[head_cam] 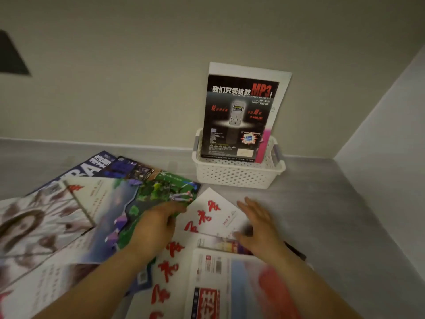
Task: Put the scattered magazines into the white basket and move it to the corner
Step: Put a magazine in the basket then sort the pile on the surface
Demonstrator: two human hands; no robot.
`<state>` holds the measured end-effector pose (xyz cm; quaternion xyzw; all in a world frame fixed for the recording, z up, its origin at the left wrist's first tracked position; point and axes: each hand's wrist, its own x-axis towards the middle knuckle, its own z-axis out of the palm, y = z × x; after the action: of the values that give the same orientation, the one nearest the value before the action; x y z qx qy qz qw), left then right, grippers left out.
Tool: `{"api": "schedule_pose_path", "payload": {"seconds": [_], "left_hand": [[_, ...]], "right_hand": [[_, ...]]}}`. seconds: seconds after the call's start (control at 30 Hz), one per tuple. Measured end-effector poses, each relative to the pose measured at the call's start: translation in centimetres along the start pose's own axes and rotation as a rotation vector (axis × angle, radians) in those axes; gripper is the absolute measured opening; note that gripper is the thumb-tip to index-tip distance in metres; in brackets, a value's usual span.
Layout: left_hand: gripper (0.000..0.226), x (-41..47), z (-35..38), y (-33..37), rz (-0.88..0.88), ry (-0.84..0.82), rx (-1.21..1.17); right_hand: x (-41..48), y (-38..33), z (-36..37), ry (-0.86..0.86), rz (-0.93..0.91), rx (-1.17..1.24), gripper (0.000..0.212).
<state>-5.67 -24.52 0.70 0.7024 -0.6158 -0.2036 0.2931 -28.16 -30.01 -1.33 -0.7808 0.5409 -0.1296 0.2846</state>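
A white perforated basket (pixel 236 174) stands on the grey floor against the wall. A black MP3-advert magazine (pixel 239 116) stands upright in it, with a white one behind and a pink one beside it. Several magazines lie scattered on the floor at the left and front. My left hand (pixel 154 223) grips the right edge of a green and blue flower-cover magazine (pixel 147 194). My right hand (pixel 257 224), blurred with fingers spread, rests over a white magazine with red characters (pixel 211 217).
The room's corner (pixel 333 157) lies right of the basket, where a white side wall meets the back wall. More magazines overlap at the left, among them a portrait cover (pixel 39 224) and a blue cover (pixel 92 169). A barcode cover (pixel 220 284) lies at the bottom.
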Motion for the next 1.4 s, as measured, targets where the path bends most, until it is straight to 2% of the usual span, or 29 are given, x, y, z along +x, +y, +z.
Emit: {"api": "schedule_pose_path", "payload": {"seconds": [0.1, 0.17, 0.23, 0.33, 0.43, 0.57, 0.7, 0.8, 0.87, 0.97, 1.1, 1.2, 1.33, 1.4], "left_hand": [[0.033, -5.6, 0.7, -1.2, -0.107, -0.07, 0.045], [0.039, -8.9, 1.3, -1.4, -0.171, -0.106, 0.03], [0.046, -11.1, 2.2, -1.0, -0.206, -0.165, 0.033], [0.06, -12.6, 4.3, -0.2, -0.113, -0.278, 0.228], [0.061, -13.2, 5.6, 1.1, -0.12, -0.324, 0.268], [0.054, -13.7, 6.2, 2.0, -0.169, -0.298, 0.06], [0.046, -13.2, 5.3, 3.6, -0.365, -0.182, -0.613], [0.051, -12.5, 4.6, 4.2, -0.537, -0.129, -0.858], [0.042, -12.4, 4.0, 3.9, -0.575, -0.222, -0.833], [0.021, -12.9, 3.3, 3.5, -0.553, -0.385, -0.632], [0.023, -12.6, 2.8, 4.1, -0.481, -0.3, -0.565], [0.026, -10.9, 1.5, 5.2, -0.386, -0.25, -0.636], [0.028, -7.7, -1.5, 6.7, -0.238, -0.295, -0.621], [0.026, -5.9, -2.9, 7.1, -0.209, -0.318, -0.611]], "right_hand": [[-3.4, 1.2, 1.9, -0.172, 0.112, -0.102, 0.084], [-5.3, 2.2, 2.8, -0.223, 0.153, -0.18, 0.09], [-6.6, 3.0, 3.2, -0.217, 0.146, -0.214, 0.092], [-7.9, 3.5, 3.7, -0.179, 0.08, -0.262, 0.089], [-8.1, 3.6, 4.0, -0.151, 0.061, -0.277, 0.089], [-8.0, 3.7, 4.2, -0.149, 0.058, -0.276, 0.089], [-7.9, 3.7, 4.4, -0.136, 0.075, -0.265, 0.088], [-7.9, 3.8, 4.5, -0.115, 0.075, -0.23, 0.09], [-8.0, 3.7, 4.4, -0.097, 0.083, -0.202, 0.092], [-8.1, 3.5, 4.2, -0.088, 0.101, -0.167, 0.093], [-8.3, 2.5, 3.0, -0.085, 0.157, 0.003, 0.091], [-8.1, 1.4, 0.1, -0.06, 0.155, 0.217, 0.082], [-7.2, 0.2, -5.0, -0.076, 0.149, 0.431, 0.037], [-6.7, 0.0, -6.6, -0.08, 0.165, 0.468, 0.025]]}}
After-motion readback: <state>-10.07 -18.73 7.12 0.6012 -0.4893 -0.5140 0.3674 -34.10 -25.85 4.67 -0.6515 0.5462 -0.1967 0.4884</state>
